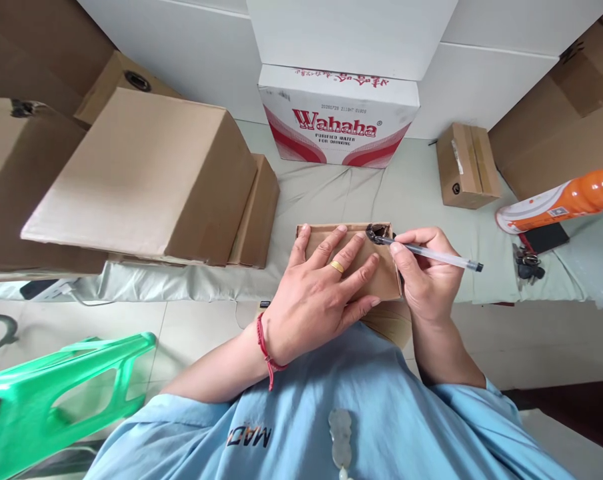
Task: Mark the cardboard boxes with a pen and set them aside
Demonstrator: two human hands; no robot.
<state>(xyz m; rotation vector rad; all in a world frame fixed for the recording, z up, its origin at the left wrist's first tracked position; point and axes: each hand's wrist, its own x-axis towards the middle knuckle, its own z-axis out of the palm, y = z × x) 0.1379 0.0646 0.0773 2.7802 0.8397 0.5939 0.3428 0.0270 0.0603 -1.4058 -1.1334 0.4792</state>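
A small brown cardboard box (389,283) lies at the front edge of the cloth-covered surface, close to my body. My left hand (326,280) rests flat across its top, fingers spread. In my right hand (431,273) is a pen (431,254) with a translucent barrel and a black end, pinched between thumb and fingers. The pen's tip meets a dark, black-edged patch (378,231) at the box's far right corner; it looks like a torn hole with black ink around it. Part of the box is hidden under my left hand.
Large cardboard boxes (131,167) are stacked at left. A Wahaha carton (339,120) stands behind, and a small taped box (466,167) at right. Further right are an orange bottle (561,200) and keys (527,263). A green plastic stool (71,387) stands on the floor.
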